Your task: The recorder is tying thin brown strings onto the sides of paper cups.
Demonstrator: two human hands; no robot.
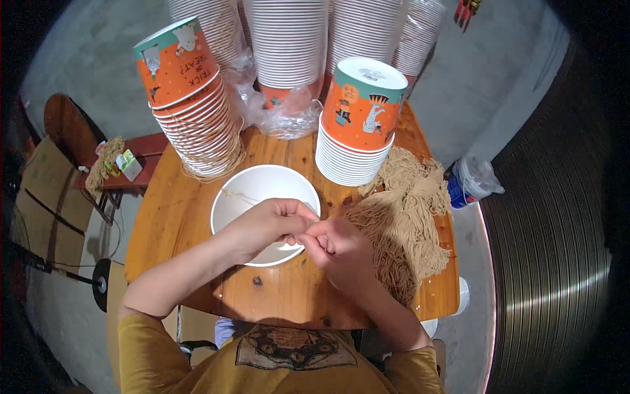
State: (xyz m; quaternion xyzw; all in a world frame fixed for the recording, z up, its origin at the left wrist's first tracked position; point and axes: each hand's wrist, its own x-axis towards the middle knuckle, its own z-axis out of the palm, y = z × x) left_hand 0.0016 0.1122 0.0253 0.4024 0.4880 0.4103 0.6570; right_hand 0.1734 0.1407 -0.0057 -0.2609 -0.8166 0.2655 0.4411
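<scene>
One round white paper bucket (289,184) is standing open on the wooden table (262,303), at least one thin tan strand (240,195) crossing its inside toward the left hand (268,226). Left and right hand (341,249), two, are meeting over its right rim, fingertips pressed together, anything pinched staying hidden. Two inverted orange-and-green paper-bucket stacks (364,115) are standing behind, one tan yarn heap (413,217) lying right.

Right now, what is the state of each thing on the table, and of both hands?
Left hand: pinched.
Right hand: pinched.
White container: upright, open.
Left buckets: inverted, nested, string-draped.
Right buckets: inverted, nested.
Rear buckets: nested.
Clear plastic: crumpled.
Yarn: loose, heaped.
</scene>
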